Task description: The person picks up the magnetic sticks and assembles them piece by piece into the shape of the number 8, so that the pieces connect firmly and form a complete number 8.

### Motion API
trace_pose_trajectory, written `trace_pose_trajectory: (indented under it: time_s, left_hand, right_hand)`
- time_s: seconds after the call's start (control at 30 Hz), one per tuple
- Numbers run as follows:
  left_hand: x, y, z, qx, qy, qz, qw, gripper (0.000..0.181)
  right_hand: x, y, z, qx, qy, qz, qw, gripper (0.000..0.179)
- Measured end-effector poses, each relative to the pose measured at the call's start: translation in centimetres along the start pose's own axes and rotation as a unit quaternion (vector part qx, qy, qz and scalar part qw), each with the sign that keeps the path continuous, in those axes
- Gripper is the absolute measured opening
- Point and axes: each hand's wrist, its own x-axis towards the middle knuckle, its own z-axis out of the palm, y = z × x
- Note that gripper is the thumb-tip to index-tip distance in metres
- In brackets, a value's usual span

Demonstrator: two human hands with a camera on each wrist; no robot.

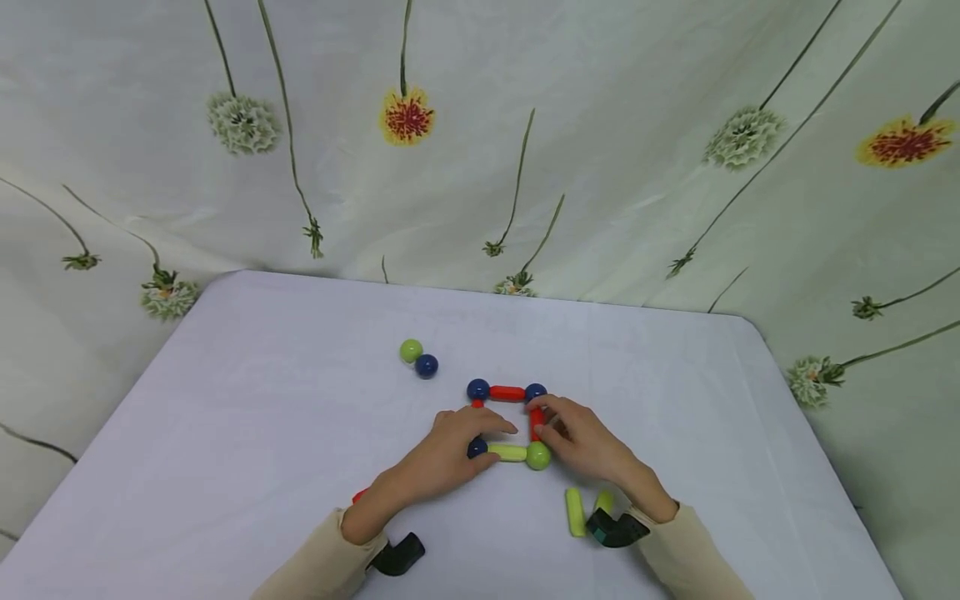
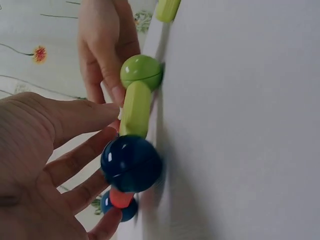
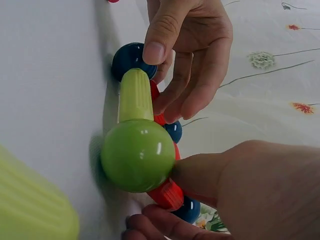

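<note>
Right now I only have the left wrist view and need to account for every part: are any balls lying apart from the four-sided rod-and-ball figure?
Observer: Yes. In the head view, a loose green ball and a loose dark blue ball lie side by side, beyond and to the left of it.
Operator: My view misses its far side; what forms that?
Observer: A red rod, set between a far-left blue ball and a far-right blue ball.
Operator: Anything loose nearer the person, on the left?
Observer: A red piece peeks out past the left forearm in the head view; most of it is hidden there, so I can't tell its full shape.
</note>
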Motion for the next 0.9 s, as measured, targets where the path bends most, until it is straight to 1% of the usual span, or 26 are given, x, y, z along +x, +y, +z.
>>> trace_pose_trajectory:
  time_s: [0.1, 0.17, 0.23, 0.3, 0.4, 0.5, 0.6, 0.7, 0.77, 0.83, 0.9]
  left_hand:
    - [0.0, -0.1, -0.6, -0.005, 0.002, -0.007, 1.0, 0.038]
    - [0.0, -0.1, -0.8, -0.011, 0.003, -0.011, 0.9999, 0.038]
    - [0.1, -0.1, -1.0, -0.008, 0.003, -0.012, 0.9999, 0.037]
    - [0.1, -0.1, -1.1, -0.007, 0.001, -0.011, 0.9999, 0.037]
    - [0.1, -0.1, -1.2, -0.003, -0.001, -0.011, 0.9999, 0.037]
    - [0.1, -0.2, -1.5, -0.005, -0.003, -0.012, 0.9999, 0.037]
    - [-0.1, -0.2, -1.9, -0.007, 0.0, -0.013, 0.9999, 0.037]
    - [-0.5, -0.1, -2.6, -0.004, 0.0, -0.017, 0.9998, 0.037]
    - [-1.0, -0.2, -3.0, -0.001, 0.0, -0.02, 0.9998, 0.037]
    - [-1.5, -0.2, -3.5, 0.013, 0.0, -0.021, 0.9997, 0.038]
    - [-2.2, -0.2, -4.0, 0.024, 0.002, -0.028, 0.9993, 0.038]
  right_hand:
    - [-0.3, -0.1, -0.3, -0.013, 0.006, 0.004, 0.9999, 0.03]
    - [-0.4, -0.2, -0.5, -0.014, 0.022, 0.013, 0.9996, 0.031]
    - [-0.4, -0.3, -0.6, 0.0, 0.035, 0.025, 0.9991, 0.034]
    - [-0.3, -0.3, -0.6, 0.019, 0.039, 0.035, 0.9984, 0.042]
    - [-0.2, -0.3, -0.7, 0.037, 0.016, 0.043, 0.9983, 0.06]
    - [-0.4, -0.3, -0.7, 0.028, -0.018, 0.046, 0.9984, 0.072]
    - [-0.4, -0.2, -0.7, 0.013, -0.033, 0.043, 0.9984, 0.074]
    - [-0.3, -0.1, -0.6, 0.007, -0.033, 0.044, 0.9985, 0.072]
    - [-0.2, 0.1, -0.4, 0.005, -0.032, 0.044, 0.9985, 0.072]
    - [-0.2, 0.1, -0.4, 0.005, -0.03, 0.049, 0.9984, 0.072]
    - [-0.2, 0.1, -0.4, 0.009, -0.029, 0.051, 0.9982, 0.072]
